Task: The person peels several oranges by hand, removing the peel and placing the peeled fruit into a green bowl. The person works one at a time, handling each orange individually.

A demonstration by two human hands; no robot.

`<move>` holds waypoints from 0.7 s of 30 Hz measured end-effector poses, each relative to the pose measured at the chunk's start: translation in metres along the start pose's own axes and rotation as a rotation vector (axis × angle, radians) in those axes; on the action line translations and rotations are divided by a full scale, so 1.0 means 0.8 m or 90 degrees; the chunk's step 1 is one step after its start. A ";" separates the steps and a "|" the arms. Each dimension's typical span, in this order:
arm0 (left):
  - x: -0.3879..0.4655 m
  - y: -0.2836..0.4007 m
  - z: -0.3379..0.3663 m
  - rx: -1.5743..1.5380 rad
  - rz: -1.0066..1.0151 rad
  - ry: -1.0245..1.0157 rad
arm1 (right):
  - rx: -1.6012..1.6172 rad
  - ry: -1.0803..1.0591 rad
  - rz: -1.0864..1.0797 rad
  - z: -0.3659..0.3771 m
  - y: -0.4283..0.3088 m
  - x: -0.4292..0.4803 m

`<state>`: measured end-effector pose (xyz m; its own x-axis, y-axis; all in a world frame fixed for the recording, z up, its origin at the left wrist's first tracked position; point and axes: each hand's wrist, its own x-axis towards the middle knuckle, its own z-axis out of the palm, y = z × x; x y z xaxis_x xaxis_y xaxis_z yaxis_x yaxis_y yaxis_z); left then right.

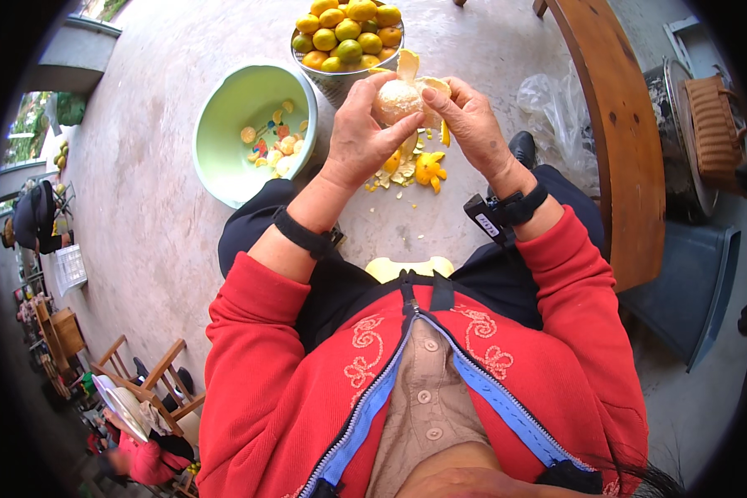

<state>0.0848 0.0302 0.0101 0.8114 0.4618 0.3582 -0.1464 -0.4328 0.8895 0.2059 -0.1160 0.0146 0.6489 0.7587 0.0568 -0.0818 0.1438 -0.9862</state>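
Observation:
Between my two hands is a mandarin (396,101), mostly bare of its peel and covered in white pith. My left hand (362,127) holds the fruit from the left, its thumb across the lower side. With thumb and fingers my right hand (470,121) grips a flap of peel (434,86) on the fruit's right side. Another strip of peel stands up at the top. Below the hands, orange peels (430,170) and pale scraps lie on the concrete floor. To the left, a light green plastic basin (215,134) holds peeled mandarins and segments (286,146).
A metal basket (336,84) heaped with yellow-green mandarins (347,38) stands ahead. On the right are a wooden bench (622,137), a clear plastic bag (557,109) and a grey-blue plastic bin (681,280). Other people sit or bend at far left, near a wooden chair (162,367).

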 end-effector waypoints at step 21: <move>0.002 0.007 -0.002 0.039 -0.150 -0.015 | -0.180 0.063 -0.077 0.007 0.000 -0.009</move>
<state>0.0840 0.0299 0.0162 0.8324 0.5375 0.1352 0.0825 -0.3613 0.9288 0.1968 -0.1177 0.0155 0.7124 0.6797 0.1747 0.2050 0.0366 -0.9781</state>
